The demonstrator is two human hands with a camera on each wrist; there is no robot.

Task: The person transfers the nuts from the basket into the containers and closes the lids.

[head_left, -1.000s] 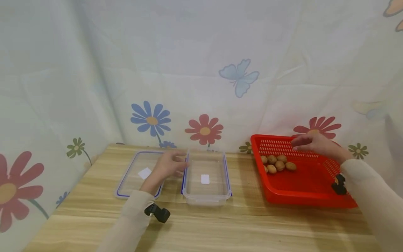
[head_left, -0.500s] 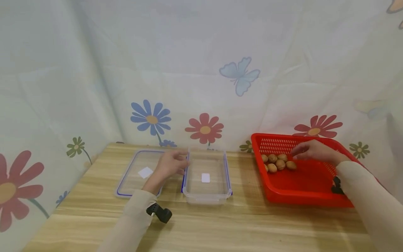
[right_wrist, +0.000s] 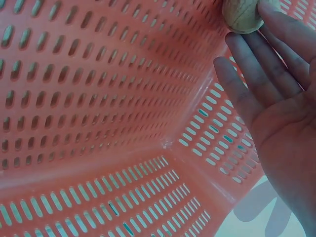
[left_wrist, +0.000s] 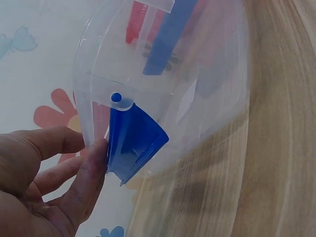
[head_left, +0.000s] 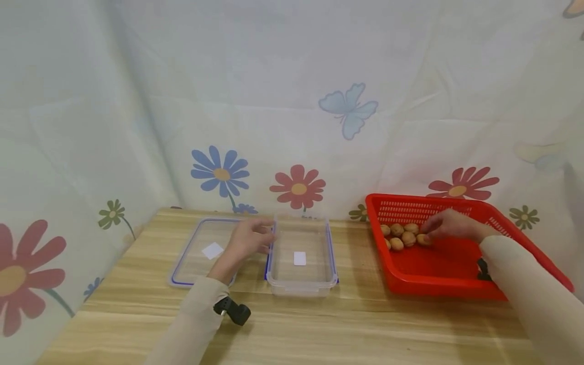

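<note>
A red slotted basket [head_left: 438, 279] at the right of the wooden table holds several walnuts [head_left: 398, 230] in its far left corner. My right hand [head_left: 449, 226] is down inside it, its straight fingers [right_wrist: 256, 69] touching one walnut [right_wrist: 242, 15] at the tips. A clear, empty container [head_left: 301, 286] with blue latches stands in the middle. My left hand [head_left: 248, 238] rests against its left side. In the left wrist view the thumb [left_wrist: 91, 170] touches a blue latch [left_wrist: 133, 143] and the other fingers lie relaxed.
The container's clear lid [head_left: 201, 248] with a blue seal lies flat to its left, partly under my left hand. A floral cloth backdrop [head_left: 292, 101] closes off the back and left. Bare wood [head_left: 319, 329] lies in front of the container and basket.
My right hand has dropped from above the basket's far rim down to the walnuts. The left hand has stayed at the container's side.
</note>
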